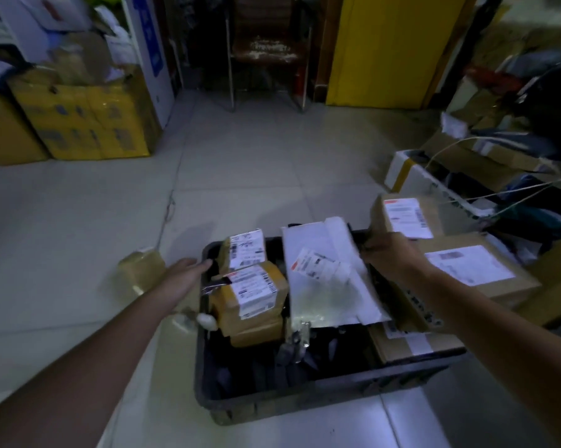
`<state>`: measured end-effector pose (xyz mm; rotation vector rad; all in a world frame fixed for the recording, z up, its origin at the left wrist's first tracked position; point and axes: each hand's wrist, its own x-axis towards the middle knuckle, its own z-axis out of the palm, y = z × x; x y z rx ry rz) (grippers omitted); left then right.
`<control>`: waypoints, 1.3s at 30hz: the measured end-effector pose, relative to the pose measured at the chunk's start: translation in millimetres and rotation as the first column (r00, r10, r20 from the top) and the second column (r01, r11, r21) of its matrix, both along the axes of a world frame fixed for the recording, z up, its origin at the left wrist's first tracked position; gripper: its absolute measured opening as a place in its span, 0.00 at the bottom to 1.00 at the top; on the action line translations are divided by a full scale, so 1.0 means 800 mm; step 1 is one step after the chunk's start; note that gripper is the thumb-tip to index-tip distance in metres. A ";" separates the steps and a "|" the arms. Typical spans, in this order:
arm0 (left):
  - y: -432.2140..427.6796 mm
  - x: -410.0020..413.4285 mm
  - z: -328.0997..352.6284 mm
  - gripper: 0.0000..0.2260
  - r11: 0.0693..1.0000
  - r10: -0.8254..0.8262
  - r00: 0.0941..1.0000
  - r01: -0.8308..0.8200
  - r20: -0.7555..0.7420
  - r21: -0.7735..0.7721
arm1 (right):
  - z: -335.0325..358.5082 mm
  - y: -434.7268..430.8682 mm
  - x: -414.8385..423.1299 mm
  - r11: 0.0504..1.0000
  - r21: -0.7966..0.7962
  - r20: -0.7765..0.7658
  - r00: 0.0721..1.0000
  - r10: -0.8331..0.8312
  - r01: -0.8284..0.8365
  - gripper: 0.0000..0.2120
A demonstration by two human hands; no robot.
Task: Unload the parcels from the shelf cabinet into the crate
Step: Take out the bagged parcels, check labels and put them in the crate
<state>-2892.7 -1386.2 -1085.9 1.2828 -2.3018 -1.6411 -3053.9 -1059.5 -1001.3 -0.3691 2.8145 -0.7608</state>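
Dim, blue-cast indoor light — the tiled floor (240,163) is brightest mid-frame, and white labels (469,265) glare at 3 o'clock. The crate (305,396) interior at 6 o'clock falls black; wide-angle bending and motion blur smear the edges.

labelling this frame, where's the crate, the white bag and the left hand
crate (272,404), head view, near wall
white bag (308,244), head view, upper face
left hand (188,270), head view, back of hand

Near half of the crate (305,394) lies open; parcels (250,286) fill its far end; boxes (486,276) crowd its right side; open floor (62,221) left.
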 end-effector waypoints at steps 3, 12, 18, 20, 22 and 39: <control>-0.011 -0.004 -0.004 0.19 0.997 -0.051 0.999 0.052 0.008 -0.056 | -0.033 -0.046 0.007 0.998 -0.058 0.097 0.995 0.003 0.002 0.14; -0.010 -0.014 -0.016 0.15 0.991 -0.123 0.992 0.121 -0.034 -0.048 | -0.074 -0.136 0.034 0.993 -0.087 0.146 0.985 0.092 -0.080 0.15; -0.007 -0.015 -0.011 0.05 0.989 -0.124 0.991 0.128 -0.052 0.078 | -0.077 -0.157 0.053 0.988 -0.149 0.225 0.971 0.083 -0.050 0.18; -0.004 -0.013 -0.006 0.08 0.981 -0.130 0.991 0.134 -0.038 0.143 | -0.081 -0.160 0.058 0.986 -0.163 0.278 0.957 0.087 -0.043 0.16; -0.001 -0.012 -0.004 0.09 0.971 -0.109 0.993 0.116 -0.045 0.208 | -0.086 -0.163 0.063 0.983 -0.183 0.331 0.940 0.083 -0.022 0.14; 0.017 0.003 0.021 0.18 0.950 -0.279 0.959 0.269 0.046 0.156 | -0.084 -0.168 0.101 0.976 -0.203 0.386 0.922 0.004 0.080 0.07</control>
